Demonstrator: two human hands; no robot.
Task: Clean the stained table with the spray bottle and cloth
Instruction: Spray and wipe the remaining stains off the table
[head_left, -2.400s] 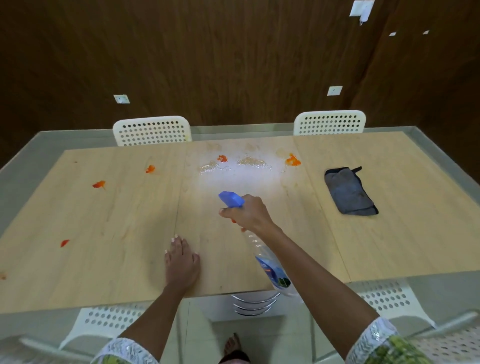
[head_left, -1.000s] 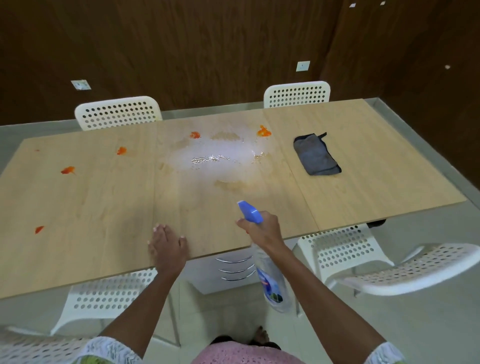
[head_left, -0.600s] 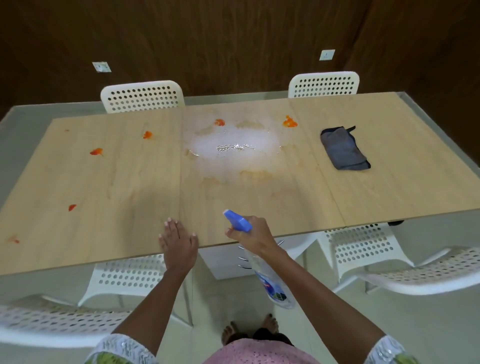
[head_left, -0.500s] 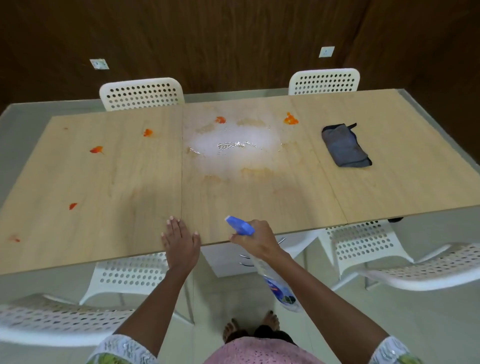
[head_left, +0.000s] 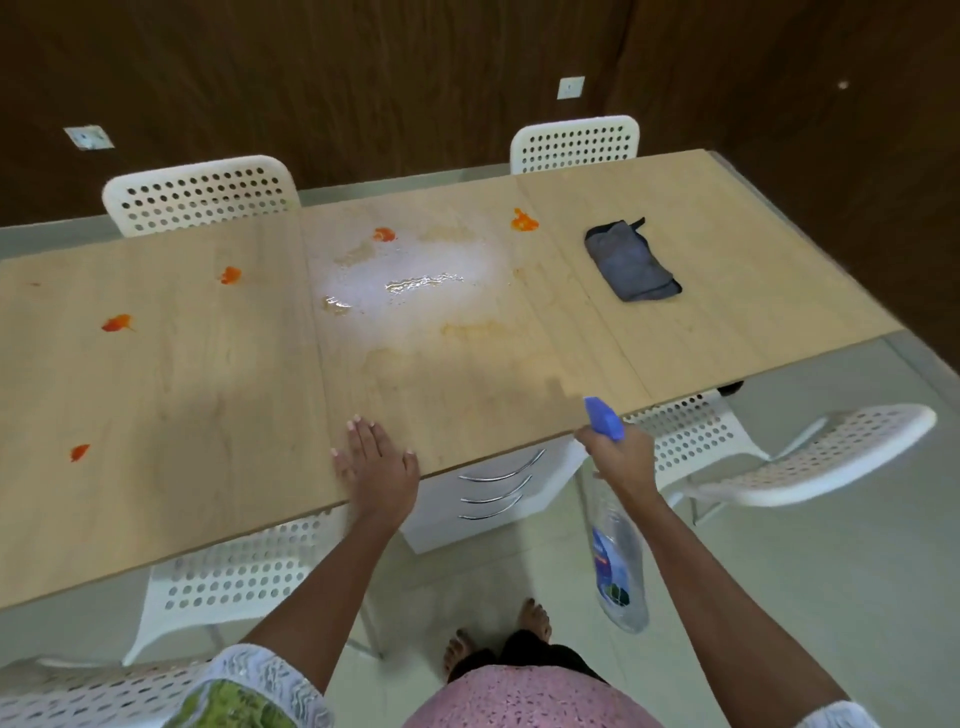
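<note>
Standing at the near edge, the person's right hand (head_left: 618, 460) grips the spray bottle (head_left: 615, 551); the left hand (head_left: 376, 467) rests flat on the table (head_left: 182, 415). The cloth (head_left: 631, 267) lies far right. Better aim at the unsprayed orange stains (head_left: 117, 323) leftward.

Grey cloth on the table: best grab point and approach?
Judging from the head view, pinch the bunched near end of the crumpled grey cloth from above. It lies flat on the light wooden table, so there is no edge to get under; the folds give fingers purchase. The thin dark loop at its far end looks too small.
</note>
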